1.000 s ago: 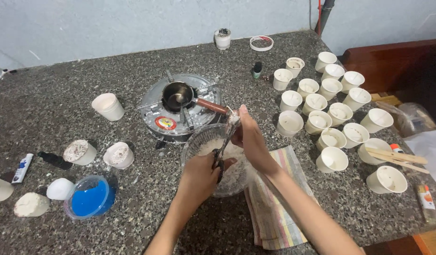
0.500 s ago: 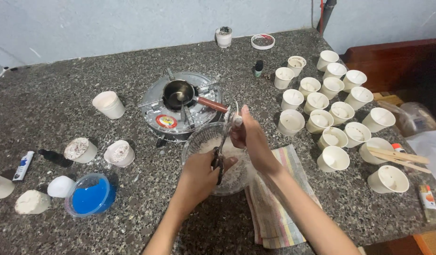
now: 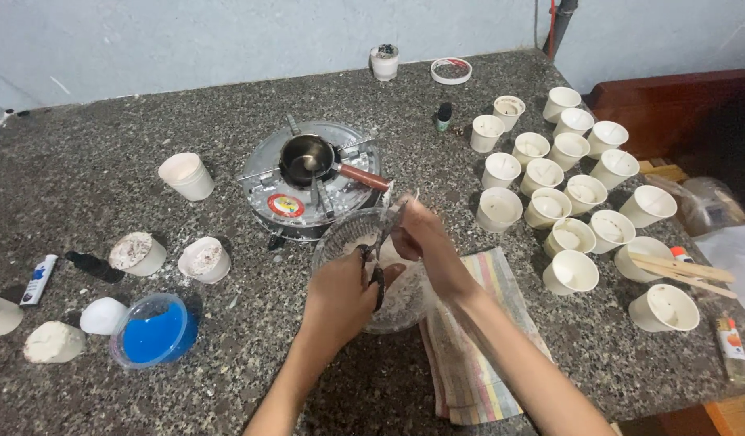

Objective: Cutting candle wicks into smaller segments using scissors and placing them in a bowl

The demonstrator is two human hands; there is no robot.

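Observation:
Both my hands work over a clear glass bowl (image 3: 334, 241) holding white flakes, in front of a small round stove. My left hand (image 3: 339, 297) grips dark-handled scissors (image 3: 380, 257) whose blades point up and away toward my right hand. My right hand (image 3: 427, 242) pinches a small white piece (image 3: 408, 199) above the bowl's far rim, at the scissor tips. The bowl's near side is hidden by my hands.
A small metal pot with a brown handle (image 3: 306, 158) sits on the stove (image 3: 288, 202). Several white paper cups (image 3: 550, 173) crowd the right; wooden sticks (image 3: 683, 266) lie across two. A striped cloth (image 3: 469, 355) lies under my right forearm. A blue-filled tub (image 3: 153, 337) and white wax lumps (image 3: 54, 341) sit at the left.
Both hands stay over the bowl. My right hand has dipped slightly toward the rim with the white piece; the scissors have hardly moved.

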